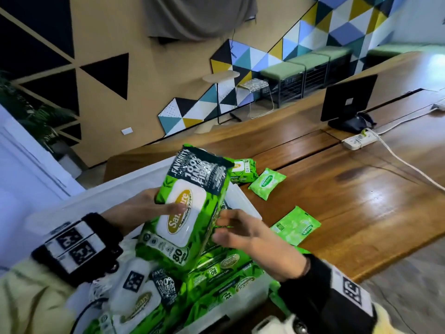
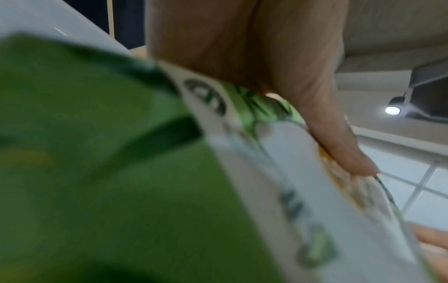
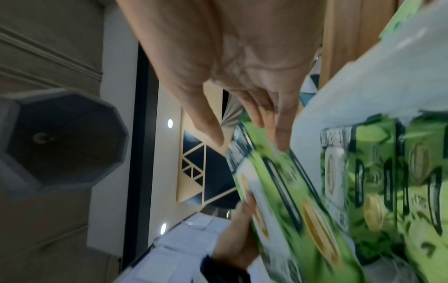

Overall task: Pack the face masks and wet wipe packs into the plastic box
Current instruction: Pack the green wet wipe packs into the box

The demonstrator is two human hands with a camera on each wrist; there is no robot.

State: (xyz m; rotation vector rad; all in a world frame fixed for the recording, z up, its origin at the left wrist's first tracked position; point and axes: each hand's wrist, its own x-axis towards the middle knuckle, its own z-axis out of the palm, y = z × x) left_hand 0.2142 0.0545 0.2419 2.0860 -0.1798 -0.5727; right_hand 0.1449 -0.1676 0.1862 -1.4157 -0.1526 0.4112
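Observation:
My left hand (image 1: 166, 209) grips a large green wet wipe pack (image 1: 192, 189) with a white lid, tilted up above the translucent plastic box (image 1: 244, 204). Its thumb (image 2: 339, 145) presses on the lid side of the pack (image 2: 121, 172); the other fingers are hidden behind it. My right hand (image 1: 237, 231) is open, and its straight fingers (image 3: 278, 134) touch the pack's (image 3: 290, 201) right edge. Several more large green packs (image 1: 216, 268) lie stacked inside the box (image 3: 351, 80).
On the wooden table (image 1: 361, 189) right of the box lie two small light green wipe packs (image 1: 266, 183) (image 1: 295, 229) and a larger pack (image 1: 242, 170). Further back stand a monitor (image 1: 346, 102) and a white power strip (image 1: 358, 141) with its cable.

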